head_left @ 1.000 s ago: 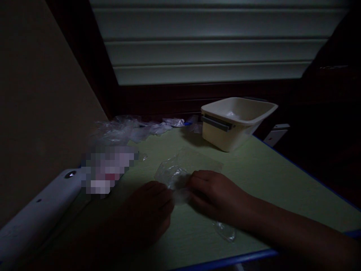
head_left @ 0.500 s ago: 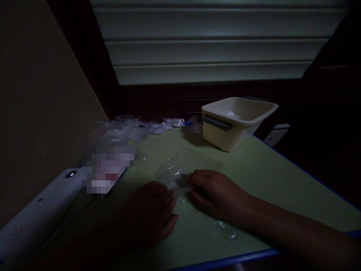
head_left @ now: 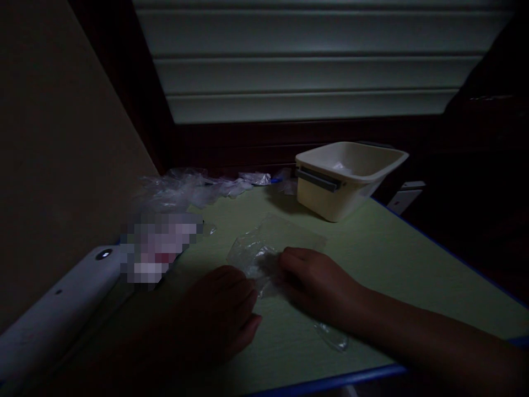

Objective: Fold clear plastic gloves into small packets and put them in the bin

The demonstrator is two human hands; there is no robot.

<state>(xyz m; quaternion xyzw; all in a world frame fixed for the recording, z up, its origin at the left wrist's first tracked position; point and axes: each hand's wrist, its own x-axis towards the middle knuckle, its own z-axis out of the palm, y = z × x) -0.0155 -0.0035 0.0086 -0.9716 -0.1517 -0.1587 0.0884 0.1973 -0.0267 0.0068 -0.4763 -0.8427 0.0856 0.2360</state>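
Note:
A clear plastic bag (head_left: pixel 254 248) lies crumpled and partly spread on the green table (head_left: pixel 372 253), between and beyond my hands. My right hand (head_left: pixel 309 281) rests at the bag's right side, its fingers curled in on the plastic. At the bag's near left edge is my left hand (head_left: pixel 227 309), dark, with fingers bent and close together; its fingertips are too dark to show what they hold. Another small piece of clear plastic (head_left: pixel 333 335) lies below my right wrist.
A cream bin (head_left: pixel 330 193) with grey handles and some clear plastic inside stands at the back right. Clear bags (head_left: pixel 177 190) are heaped at the back left. A blurred packet (head_left: pixel 161 248) and a white device (head_left: pixel 61 309) lie at left.
My right hand has shifted very slightly, and less plastic shows between the two hands. The bag and my left hand look nearly the same.

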